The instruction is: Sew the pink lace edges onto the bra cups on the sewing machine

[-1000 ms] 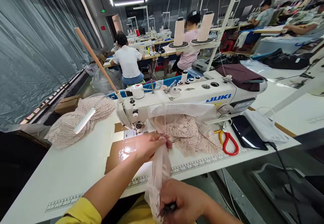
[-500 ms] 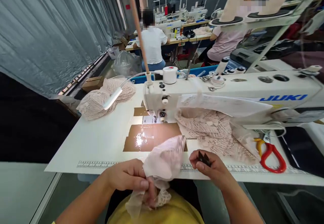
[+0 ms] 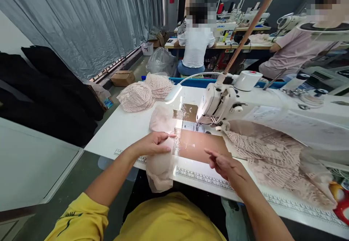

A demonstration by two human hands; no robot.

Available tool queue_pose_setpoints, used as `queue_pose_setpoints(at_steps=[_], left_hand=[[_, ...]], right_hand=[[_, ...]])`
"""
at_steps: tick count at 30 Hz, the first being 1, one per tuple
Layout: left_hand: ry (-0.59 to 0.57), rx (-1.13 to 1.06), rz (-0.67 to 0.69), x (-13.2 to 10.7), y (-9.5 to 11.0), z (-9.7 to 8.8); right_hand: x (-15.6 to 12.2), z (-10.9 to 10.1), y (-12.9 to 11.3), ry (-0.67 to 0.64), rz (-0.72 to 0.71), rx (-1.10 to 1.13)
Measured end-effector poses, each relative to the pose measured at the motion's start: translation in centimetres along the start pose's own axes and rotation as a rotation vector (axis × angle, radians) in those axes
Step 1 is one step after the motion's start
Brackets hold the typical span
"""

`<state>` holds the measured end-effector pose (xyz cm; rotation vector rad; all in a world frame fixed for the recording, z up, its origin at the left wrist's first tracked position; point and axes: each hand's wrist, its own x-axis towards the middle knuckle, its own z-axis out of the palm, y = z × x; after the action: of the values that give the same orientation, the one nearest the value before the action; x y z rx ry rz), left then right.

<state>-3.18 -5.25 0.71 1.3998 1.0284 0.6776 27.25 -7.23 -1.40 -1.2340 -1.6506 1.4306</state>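
Observation:
My left hand lies across the middle of a pale pink bra piece, gripping it between thumb and fingers. One rounded, sheer-edged cup rests on the table beyond the hand; the other hangs over the front edge. To the right, my right hand hovers over the brown plate, apart from the piece. Its index finger points left while the lower fingers curl in, and its palm is hidden. No thread snips show there now. The white sewing machine stands beyond, its needle area just past the brown plate.
Lace cups are stacked at the table's back left. Lace fabric lies under the machine arm. Red-handled scissors sit at the right edge. A printed ruler follows the front edge. Two people sit at machines ahead.
My left hand has brought the bra piece forward onto the table and laid it out lengthwise. The snips seen in my right hand no longer show. The view has swung left.

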Motion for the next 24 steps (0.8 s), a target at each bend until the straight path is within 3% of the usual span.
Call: queue_pose_setpoints(at_steps=[3,5,9,13,18,24], left_hand=[[-0.102,-0.064,-0.025,0.1,-1.3,0.6],[-0.176,-0.089,-0.052,-0.2,-1.7,1.0],[-0.244,-0.076,-0.025,-0.6,-1.6,1.1],[-0.255,0.016,0.013,-0.7,-1.4,1.3],[-0.246,0.055,0.026,-0.5,-1.3,1.7],[-0.267,0.022,0.036,-0.3,-1.1,1.9]], right_hand=[[2.0,1.9,-1.9,-0.113,-0.077,-0.198],[3.3,3.2,-2.6,-0.172,-0.054,-0.230],[5.2,5.6,-2.7,-0.281,0.006,-0.109],[5.8,7.2,-2.1,-0.288,-0.017,0.003],[5.7,6.9,-1.6,-0.231,-0.024,0.013],[5.6,5.5,-1.2,-0.308,-0.004,0.005]])
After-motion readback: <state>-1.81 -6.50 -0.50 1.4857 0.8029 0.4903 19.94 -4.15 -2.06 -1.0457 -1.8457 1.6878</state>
